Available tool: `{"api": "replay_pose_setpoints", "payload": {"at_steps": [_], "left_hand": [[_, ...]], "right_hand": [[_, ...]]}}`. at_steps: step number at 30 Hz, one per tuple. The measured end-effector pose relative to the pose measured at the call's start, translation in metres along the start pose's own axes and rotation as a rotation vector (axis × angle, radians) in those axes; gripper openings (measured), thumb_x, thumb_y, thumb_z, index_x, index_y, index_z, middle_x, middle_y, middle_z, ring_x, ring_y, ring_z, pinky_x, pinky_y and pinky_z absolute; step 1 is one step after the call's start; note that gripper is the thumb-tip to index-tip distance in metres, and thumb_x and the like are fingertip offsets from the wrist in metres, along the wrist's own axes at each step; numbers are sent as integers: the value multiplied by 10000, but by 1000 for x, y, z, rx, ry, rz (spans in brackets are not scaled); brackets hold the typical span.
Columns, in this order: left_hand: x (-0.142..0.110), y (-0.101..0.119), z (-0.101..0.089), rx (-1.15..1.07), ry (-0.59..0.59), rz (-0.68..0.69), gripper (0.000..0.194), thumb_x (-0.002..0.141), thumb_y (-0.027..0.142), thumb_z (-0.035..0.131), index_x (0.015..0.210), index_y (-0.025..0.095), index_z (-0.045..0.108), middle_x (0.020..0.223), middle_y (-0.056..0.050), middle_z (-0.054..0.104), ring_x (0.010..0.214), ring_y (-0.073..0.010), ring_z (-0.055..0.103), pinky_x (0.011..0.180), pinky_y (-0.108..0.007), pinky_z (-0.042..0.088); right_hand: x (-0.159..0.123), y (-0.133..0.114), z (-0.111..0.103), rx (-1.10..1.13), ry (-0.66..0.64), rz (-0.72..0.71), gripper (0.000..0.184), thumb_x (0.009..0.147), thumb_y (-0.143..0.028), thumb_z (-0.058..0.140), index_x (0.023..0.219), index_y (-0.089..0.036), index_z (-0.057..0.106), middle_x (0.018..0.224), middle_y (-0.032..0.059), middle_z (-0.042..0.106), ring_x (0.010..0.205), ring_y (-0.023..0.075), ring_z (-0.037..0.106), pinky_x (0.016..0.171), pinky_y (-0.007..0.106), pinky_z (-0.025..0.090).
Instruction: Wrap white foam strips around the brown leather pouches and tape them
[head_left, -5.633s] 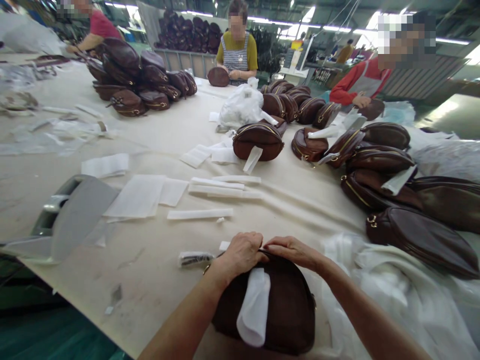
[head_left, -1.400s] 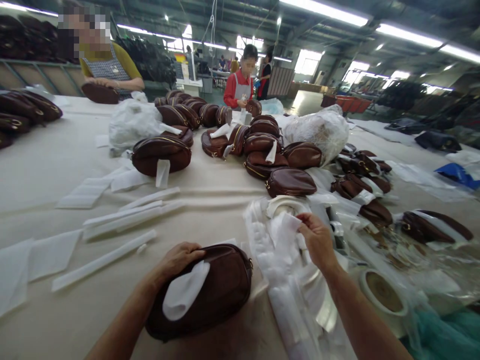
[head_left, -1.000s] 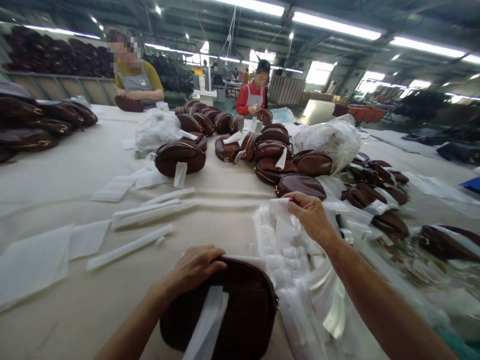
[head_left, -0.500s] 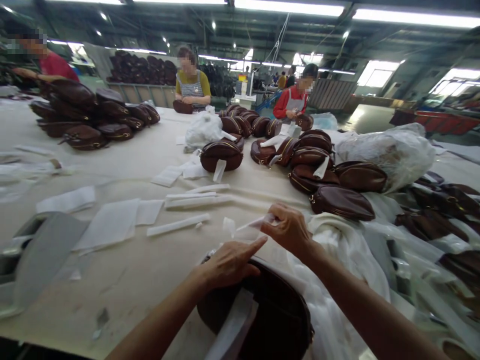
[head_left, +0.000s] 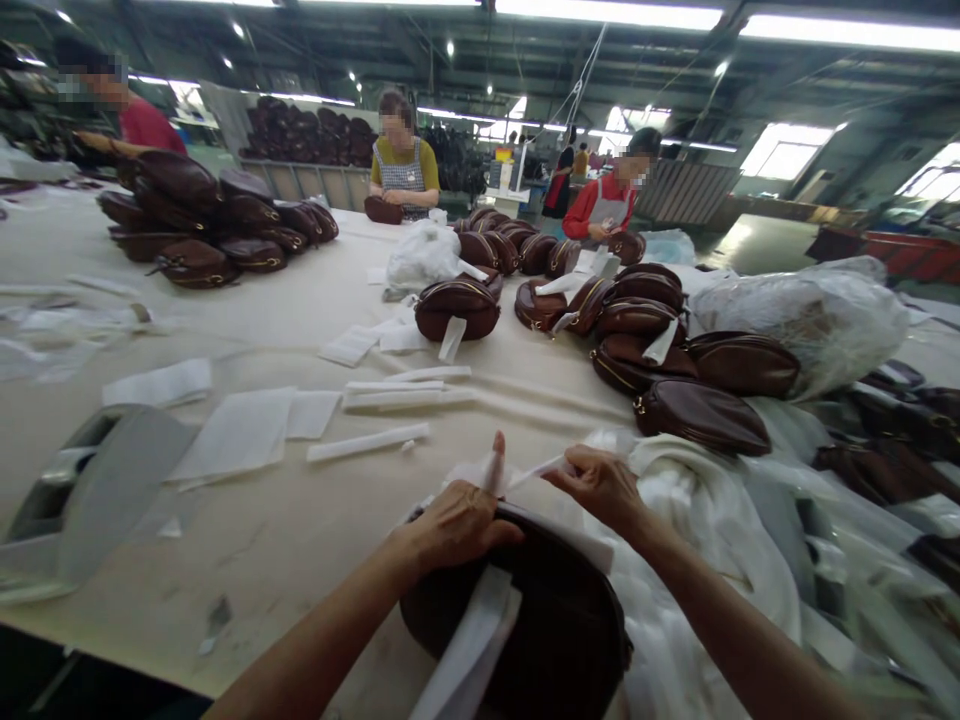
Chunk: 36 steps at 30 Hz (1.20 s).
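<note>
A dark brown leather bag (head_left: 555, 620) with a rounded outline lies at the table's front edge, right below my hands. Over its upper edge sits my left hand (head_left: 454, 525), thumb on the near side and index finger pointing up; its other fingers are mostly hidden behind the edge. My right hand (head_left: 604, 485) pinches the end of a thin white strip (head_left: 536, 470), which runs toward the left index finger beyond the bag. Across the bag's near face hangs a folded white paper band (head_left: 472, 645).
Several finished-looking brown bags (head_left: 701, 415) lie right of centre, with another pile (head_left: 172, 190) at far left. White paper sheets (head_left: 244, 430) and rolled strips (head_left: 367, 442) are on the table (head_left: 300, 560). A grey dispenser-like object (head_left: 142, 470) stands left. Co-workers stand across the table.
My left index finger has lifted from pointing right to pointing up. My right hand has shifted slightly right and down with the white strip. The view has turned a little left.
</note>
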<state>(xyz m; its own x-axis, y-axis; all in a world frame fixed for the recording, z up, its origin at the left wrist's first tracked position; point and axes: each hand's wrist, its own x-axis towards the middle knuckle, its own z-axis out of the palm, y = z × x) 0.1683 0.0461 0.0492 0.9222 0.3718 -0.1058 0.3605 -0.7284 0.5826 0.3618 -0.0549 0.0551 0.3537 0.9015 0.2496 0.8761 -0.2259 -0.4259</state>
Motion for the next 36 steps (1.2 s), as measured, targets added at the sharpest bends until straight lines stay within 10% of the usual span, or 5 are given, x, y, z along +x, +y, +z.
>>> {"api": "replay_pose_setpoints", "payload": {"at_steps": [11,17,24,32,36], "left_hand": [[2,-1,2,137,-13,17,961,827,472,578,1427,33,-32,843,-156,658,838,-297,621,747,-363,452],[2,0,2,126,-10,54,969,836,441,571,1426,110,-123,891,-129,653,846,-285,621,747,-361,451],[4,-3,3,53,-16,115,991,819,345,617,1424,177,-149,1161,-182,575,1058,-316,563,848,-399,452],[-1,-10,9,49,1,132,893,822,426,602,1440,175,9,1051,-130,611,957,-285,594,854,-407,457],[-3,-10,6,0,4,124,729,819,456,596,1383,179,226,1030,-105,618,937,-268,597,836,-385,462]], "right_hand": [[-11,27,31,178,-552,39,197,724,-327,599,813,-179,695,745,40,676,667,168,594,597,258,433],[6,21,10,442,-438,-88,676,643,-174,595,1310,-184,488,1379,128,457,1280,272,405,1064,459,305],[25,-20,-2,888,-725,-121,287,705,-387,686,892,-170,682,925,26,679,940,215,605,920,367,430],[42,-27,-42,666,291,-203,152,733,-357,701,768,-210,695,744,22,629,704,153,555,666,280,466],[31,-34,-38,526,47,-436,178,827,-342,604,911,-243,725,791,41,641,717,143,581,657,261,479]]}}
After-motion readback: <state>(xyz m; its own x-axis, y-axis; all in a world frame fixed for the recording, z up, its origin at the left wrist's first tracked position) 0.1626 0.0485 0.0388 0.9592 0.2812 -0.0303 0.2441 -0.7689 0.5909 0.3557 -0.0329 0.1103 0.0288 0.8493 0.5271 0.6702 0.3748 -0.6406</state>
